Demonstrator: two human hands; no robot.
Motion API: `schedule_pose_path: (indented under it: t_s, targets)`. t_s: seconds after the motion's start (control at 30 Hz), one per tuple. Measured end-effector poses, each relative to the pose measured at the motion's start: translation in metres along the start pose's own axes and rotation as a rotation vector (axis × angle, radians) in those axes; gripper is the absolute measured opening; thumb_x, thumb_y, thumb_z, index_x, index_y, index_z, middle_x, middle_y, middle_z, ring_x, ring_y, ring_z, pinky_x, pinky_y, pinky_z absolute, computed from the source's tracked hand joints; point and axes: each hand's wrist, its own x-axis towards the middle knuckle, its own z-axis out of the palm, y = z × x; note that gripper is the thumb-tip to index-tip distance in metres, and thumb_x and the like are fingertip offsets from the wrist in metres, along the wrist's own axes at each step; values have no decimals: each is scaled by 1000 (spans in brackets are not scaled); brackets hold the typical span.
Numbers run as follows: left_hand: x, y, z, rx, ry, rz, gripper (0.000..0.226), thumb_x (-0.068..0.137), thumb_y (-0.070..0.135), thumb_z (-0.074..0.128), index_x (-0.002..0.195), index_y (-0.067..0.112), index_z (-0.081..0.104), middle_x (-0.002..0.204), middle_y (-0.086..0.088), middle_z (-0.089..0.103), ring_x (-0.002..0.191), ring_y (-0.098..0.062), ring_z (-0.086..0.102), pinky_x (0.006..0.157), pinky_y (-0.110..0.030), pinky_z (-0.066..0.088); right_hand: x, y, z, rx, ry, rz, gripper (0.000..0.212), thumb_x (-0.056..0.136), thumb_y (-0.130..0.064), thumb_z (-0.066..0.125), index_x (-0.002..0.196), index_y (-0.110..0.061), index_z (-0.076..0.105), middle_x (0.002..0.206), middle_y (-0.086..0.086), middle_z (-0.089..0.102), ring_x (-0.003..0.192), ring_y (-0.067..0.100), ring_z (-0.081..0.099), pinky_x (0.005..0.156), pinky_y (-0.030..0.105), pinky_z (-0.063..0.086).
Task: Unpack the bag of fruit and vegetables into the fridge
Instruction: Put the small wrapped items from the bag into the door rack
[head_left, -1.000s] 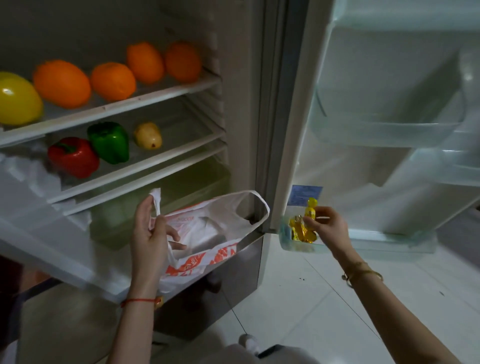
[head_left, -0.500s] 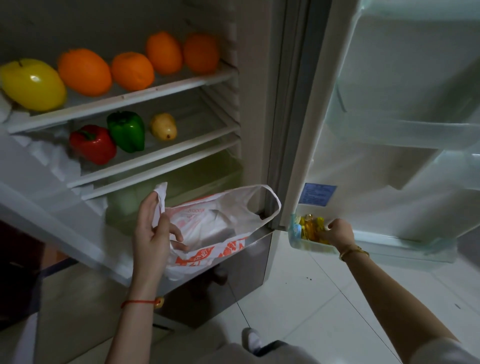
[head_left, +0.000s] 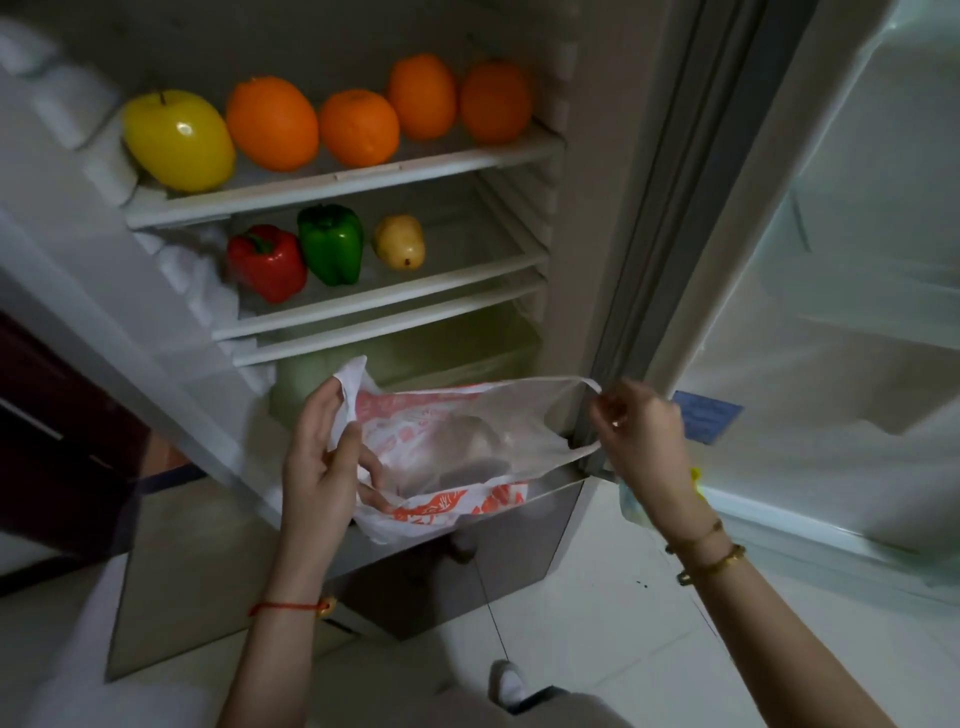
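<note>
We stand before the open fridge (head_left: 587, 218) with the plastic bag (head_left: 447, 457) stretched between us at lower centre of the frame. Our left hand (head_left: 319, 467) grips one handle, fingers curled into the bag's mouth; our right hand (head_left: 641, 441), right of centre, pinches the other handle loop and draws it toward the door seal. Held apart this way, the mouth gapes so that we can see in. A dim, rounded shape shows through the thin plastic; what it is we cannot tell.

The upper shelf (head_left: 363, 179), in the upper half of the frame, carries a yellow apple (head_left: 179, 140) at its left and four oranges (head_left: 358, 127) in a row to its right. On the shelf below sit a red pepper (head_left: 267, 262), a green pepper (head_left: 332, 249) touching it, and a small yellow pear (head_left: 400, 241) just beside, fruit above and mostly vegetables beneath, it seems. Something pale green lies blurred in the crisper drawer (head_left: 441, 343) behind the bag.

Judging by the shelves, most of the unpacking is done; the bag appears to hold only a little more.
</note>
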Motion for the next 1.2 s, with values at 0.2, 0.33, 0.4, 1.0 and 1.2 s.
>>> schedule_pose_path:
  t_s: [0.2, 0.33, 0.4, 1.0, 1.2]
  targets:
    - [-9, -3, -13, -40, 8, -72, 46, 100, 5, 45, 140, 27, 43, 135, 10, 57, 57, -24, 61, 40, -33, 53, 10, -73, 66, 189, -534, -300, 18, 88, -31, 68, 96, -15, 70, 90, -4, 71, 72, 6, 64, 69, 21, 55]
    - [-13, -6, -17, -31, 0, -80, 47, 100, 8, 47, 142, 29, 42, 142, 0, 51, 66, -29, 65, 47, -39, 55, 7, -98, 121, 85, -851, -328, 43, 84, -35, 72, 122, -18, 61, 120, 0, 65, 99, 16, 61, 82, 19, 45]
    - [-14, -4, -18, -25, 6, -84, 47, 100, 9, 48, 141, 30, 42, 141, -2, 52, 69, -30, 67, 52, -43, 57, 2, -111, 137, 83, -969, -360, 57, 82, -31, 74, 132, -16, 52, 131, 2, 57, 115, 19, 54, 89, 20, 39]
    - [-10, 13, -15, -17, 20, -71, 49, 99, 7, 47, 133, 42, 45, 80, 22, 69, 51, -32, 55, 39, -34, 53, -24, -122, 172, 89, -841, -276, 65, 71, -43, 76, 123, -15, 48, 112, 1, 65, 100, 22, 63, 76, 26, 43]
    - [-5, 25, -5, 27, -60, -31, 47, 97, -1, 46, 133, 29, 44, 95, 29, 66, 84, 16, 63, 66, -7, 50, -11, -104, 121, 248, -640, -222, 57, 61, -47, 81, 111, -28, 61, 103, -11, 69, 90, 9, 64, 78, 28, 52]
